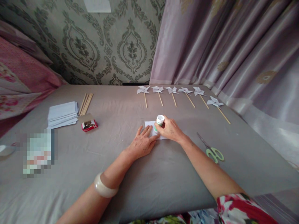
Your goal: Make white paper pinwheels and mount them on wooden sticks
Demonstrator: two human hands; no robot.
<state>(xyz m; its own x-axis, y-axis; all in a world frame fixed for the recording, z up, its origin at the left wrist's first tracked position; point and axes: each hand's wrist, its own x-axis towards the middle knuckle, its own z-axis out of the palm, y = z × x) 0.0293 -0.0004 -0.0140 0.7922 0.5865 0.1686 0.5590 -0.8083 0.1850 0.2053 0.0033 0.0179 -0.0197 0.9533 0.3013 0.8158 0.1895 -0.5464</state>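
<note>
A small white sheet of paper (149,123) lies on the grey cloth in front of me, partly covered by both hands. My left hand (143,142) rests flat on its left and near side with the fingers spread. In my right hand (171,129) is a glue stick (160,119), white with a green band, gripped upright with its lower end against the paper. Its tip is hidden. To the right of my right forearm lie scissors (214,154) with light green handles.
Several paper pinwheels (172,90) on sticks lie in a row at the back right. At the left are stacked white paper (62,113), wooden sticks (86,104), a small red box (89,125) with its flap up, and a blurred packet (38,152). Curtains (224,46) hang along the right.
</note>
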